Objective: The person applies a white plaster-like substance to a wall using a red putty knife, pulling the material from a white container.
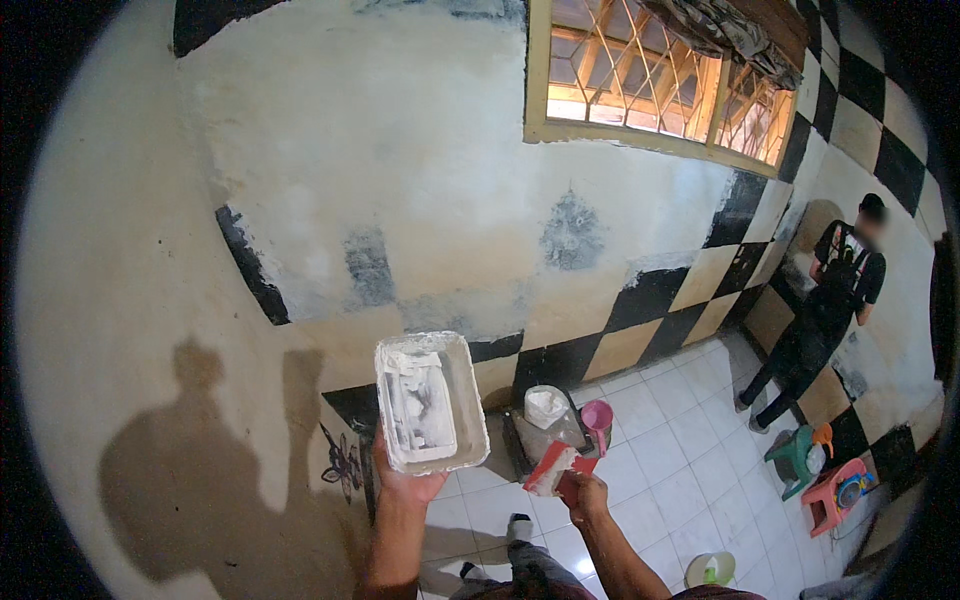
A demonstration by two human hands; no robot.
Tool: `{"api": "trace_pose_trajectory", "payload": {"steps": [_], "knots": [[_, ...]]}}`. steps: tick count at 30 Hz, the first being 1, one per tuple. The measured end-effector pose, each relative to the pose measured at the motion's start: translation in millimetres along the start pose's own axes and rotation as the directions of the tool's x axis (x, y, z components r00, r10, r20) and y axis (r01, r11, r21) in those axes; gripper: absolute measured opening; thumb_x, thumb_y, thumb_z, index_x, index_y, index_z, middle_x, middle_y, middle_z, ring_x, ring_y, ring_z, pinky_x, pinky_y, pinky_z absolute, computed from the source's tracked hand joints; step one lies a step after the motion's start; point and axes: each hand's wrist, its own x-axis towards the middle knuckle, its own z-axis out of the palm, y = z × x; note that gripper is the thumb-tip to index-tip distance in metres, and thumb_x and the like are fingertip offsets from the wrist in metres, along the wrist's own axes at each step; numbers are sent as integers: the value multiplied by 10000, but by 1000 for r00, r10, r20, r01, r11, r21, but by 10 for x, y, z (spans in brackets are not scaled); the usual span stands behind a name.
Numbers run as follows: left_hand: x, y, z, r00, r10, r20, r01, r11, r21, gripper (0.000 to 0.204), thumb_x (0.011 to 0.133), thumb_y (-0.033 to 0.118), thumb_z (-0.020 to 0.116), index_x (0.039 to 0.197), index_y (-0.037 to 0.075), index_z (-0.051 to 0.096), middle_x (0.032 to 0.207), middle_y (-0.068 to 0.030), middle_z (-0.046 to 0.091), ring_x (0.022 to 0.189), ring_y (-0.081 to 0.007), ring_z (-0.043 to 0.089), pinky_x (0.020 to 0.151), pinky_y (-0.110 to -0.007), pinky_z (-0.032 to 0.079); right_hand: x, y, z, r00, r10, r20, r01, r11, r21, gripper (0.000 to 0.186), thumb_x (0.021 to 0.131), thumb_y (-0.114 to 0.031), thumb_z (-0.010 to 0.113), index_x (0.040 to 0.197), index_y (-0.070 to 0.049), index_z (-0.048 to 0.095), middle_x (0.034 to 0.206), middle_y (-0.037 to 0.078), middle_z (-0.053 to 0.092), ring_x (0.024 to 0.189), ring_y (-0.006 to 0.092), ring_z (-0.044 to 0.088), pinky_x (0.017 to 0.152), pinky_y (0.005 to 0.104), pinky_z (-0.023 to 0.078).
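My left hand (408,484) is closed around the lower end of a white rectangular plastic tub (468,405), its fingers partly hidden beneath it. White putty (408,370) is smeared over the tub's inside and rim. In my right hand (586,498) is a red putty spreader (552,462), its face and edge coated with white paste. The spreader is apart from the tub, to its right and slightly lower in view. Ahead stands a wall (450,200) with a black-and-cream checker pattern, much of it covered by pale, uneven putty.
A white container (545,405) and a pink dipper (597,415) stand by the wall's foot. A barred window (650,80) is above. At right stands a person in dark clothes (835,285), near green (792,460) and red (830,505) stools. A pale bucket (705,568) sits lower right.
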Motion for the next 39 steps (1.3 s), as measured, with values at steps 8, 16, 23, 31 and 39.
{"api": "trace_pose_trajectory", "payload": {"steps": [8, 16, 23, 31, 39], "knots": [[288, -534, 100, 997, -58, 58, 62, 996, -67, 517, 910, 486, 509, 1296, 149, 576, 1268, -45, 620, 1135, -271, 609, 938, -487, 507, 147, -381, -364, 1000, -12, -4, 12, 1000, 16, 153, 864, -77, 586, 973, 26, 617, 900, 116, 654, 737, 238, 653, 621, 348, 547], [893, -1328, 157, 998, -33, 60, 36, 998, -45, 556, 880, 500, 560, 1311, 149, 562, 1276, -66, 614, 1137, -297, 607, 918, -519, 516, 854, -929, -855, 1000, 6, -21, -7, 1000, -11, 198, 876, -50, 536, 1050, 29, 588, 939, 128, 648, 764, 251, 653, 618, 373, 556], [1462, -1983, 125, 997, -15, -81, 10, 998, -62, 527, 886, 506, 564, 1267, 143, 595, 1251, -55, 625, 1113, -279, 612, 936, -485, 503, 1686, -1405, -1178, 1000, 29, 6, -29, 998, -53, 203, 860, -75, 548, 1041, 1, 601, 945, 102, 652, 740, 213, 643, 584, 325, 526], [1902, -2535, 27, 975, 223, 4, -208, 904, 373, 516, 943, 500, 497, 1294, 131, 578, 1267, -60, 618, 1168, -266, 577, 1005, -480, 446, 2510, -1891, -1072, 987, -49, 156, 48, 999, 9, 221, 879, -104, 550, 1075, -7, 585, 997, 54, 645, 869, 177, 636, 730, 322, 516], [2193, -2658, -900, 956, -2, -294, -40, 990, -137, 495, 985, 461, 443, 1326, 117, 543, 1293, -76, 598, 1197, -274, 553, 1021, -479, 431, 2379, -2228, 126, 962, -71, 263, 58, 997, 58, 183, 906, -88, 590, 1046, 28, 610, 1013, 78, 631, 823, 186, 641, 599, 288, 526]]}}
